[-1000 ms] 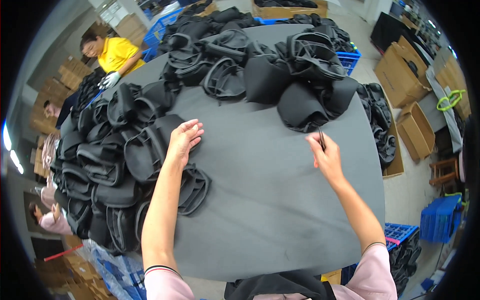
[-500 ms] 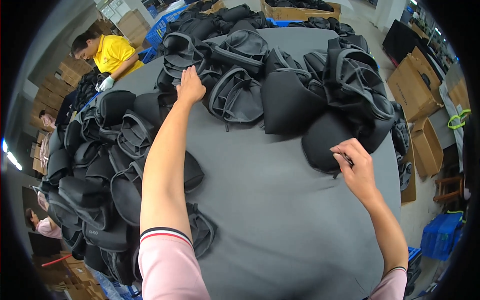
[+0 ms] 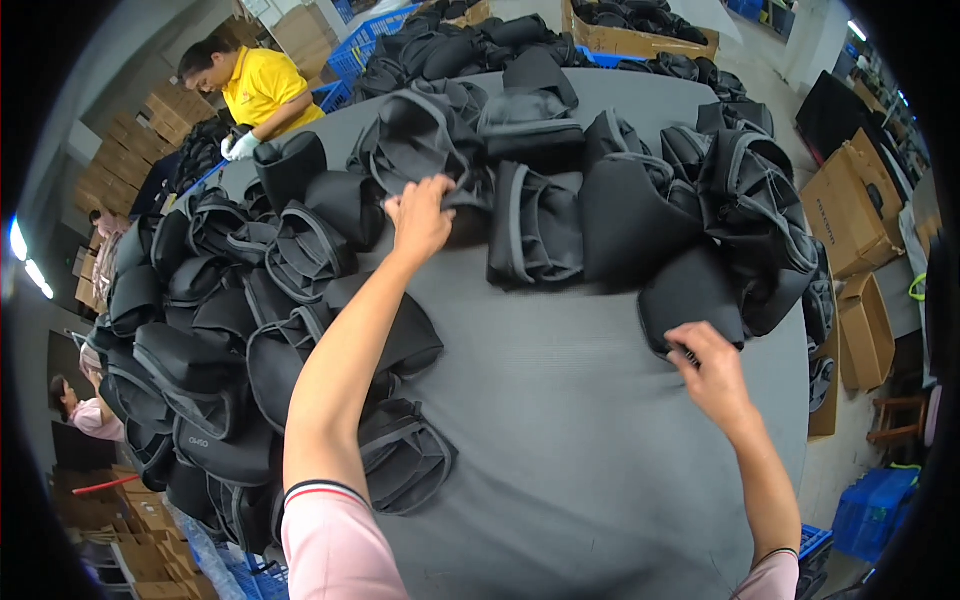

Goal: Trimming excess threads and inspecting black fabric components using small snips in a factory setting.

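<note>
Black padded fabric cases with grey zipper edging lie over the grey table [image 3: 560, 430]. At the far middle, my left hand [image 3: 422, 222] has its fingers curled at the lower edge of an unzipped, floppy case [image 3: 415, 135], which looks pulled up. Beside it stands another unzipped case [image 3: 540, 225], its inner folds showing. Over on the right, my right hand [image 3: 712, 372] is closed in a pinch around a small dark object [image 3: 686, 354], mostly hidden by the fingers. Those fingertips are next to the lower edge of a smooth black case [image 3: 692, 300].
A large heap of black cases [image 3: 190, 360] covers the table's left side. Across the table, a co-worker in a yellow shirt [image 3: 265, 90] wears white gloves. Blue crates [image 3: 370, 45] and a carton [image 3: 640, 40] of cases stand behind. Cardboard boxes [image 3: 850, 205] stand on the right.
My left hand's fingers have gone from stretched out to curled at the case, which has shifted and lifted. The neighbouring unzipped case has turned more upright. The right hand keeps its pinch. The view has shifted slightly.
</note>
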Demonstrator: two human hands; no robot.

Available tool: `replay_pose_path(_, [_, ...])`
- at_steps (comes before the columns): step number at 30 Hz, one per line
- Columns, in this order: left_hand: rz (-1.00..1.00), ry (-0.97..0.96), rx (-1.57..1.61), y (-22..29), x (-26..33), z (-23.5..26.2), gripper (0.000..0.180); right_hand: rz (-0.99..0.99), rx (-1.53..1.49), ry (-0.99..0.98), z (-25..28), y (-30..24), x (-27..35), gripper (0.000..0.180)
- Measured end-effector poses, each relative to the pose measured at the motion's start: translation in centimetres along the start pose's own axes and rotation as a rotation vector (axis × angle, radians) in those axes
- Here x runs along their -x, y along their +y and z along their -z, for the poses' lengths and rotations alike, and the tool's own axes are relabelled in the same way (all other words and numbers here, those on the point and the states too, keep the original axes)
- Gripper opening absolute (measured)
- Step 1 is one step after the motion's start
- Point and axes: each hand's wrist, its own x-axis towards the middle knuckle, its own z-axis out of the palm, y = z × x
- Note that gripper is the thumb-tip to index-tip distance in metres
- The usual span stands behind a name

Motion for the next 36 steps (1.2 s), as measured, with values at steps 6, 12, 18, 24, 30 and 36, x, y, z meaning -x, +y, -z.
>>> replay_pose_path(6, [-0.273, -0.348, -0.015, 2.4, 5.2, 6.6, 0.035, -0.115, -0.182, -0.179, 0.6, -3.5, 4.7, 0.015])
replay_pose_path(12, [-0.489, -0.384, -0.005, 8.0, 7.8, 10.9, 0.035, 0.054, -0.322, 0.314, 5.9, -5.0, 6.6, 0.008])
replay_pose_path(18, [-0.4, -0.424, 0.198, 12.2, 11.6, 14.3, 0.038, -0.191, -0.233, 0.782, 16.5, 6.4, 0.6, 0.015])
replay_pose_path(24, [-0.341, -0.596, 0.323, 21.3, 18.7, 15.5, 0.036, -0.318, 0.177, 0.377, 17.3, 15.0, -4.4, 0.036])
replay_pose_path(30, [-0.534, -0.719, 0.309, 25.9, 26.5, 10.8, 0.04, -0.381, 0.187, 0.184, 12.9, 16.9, -4.8, 0.042])
replay_pose_path(36, [-0.503, -0.654, 0.293, 29.9, 30.0, 11.4, 0.04, -0.17, 0.036, 0.091, 11.7, 12.7, 0.3, 0.038])
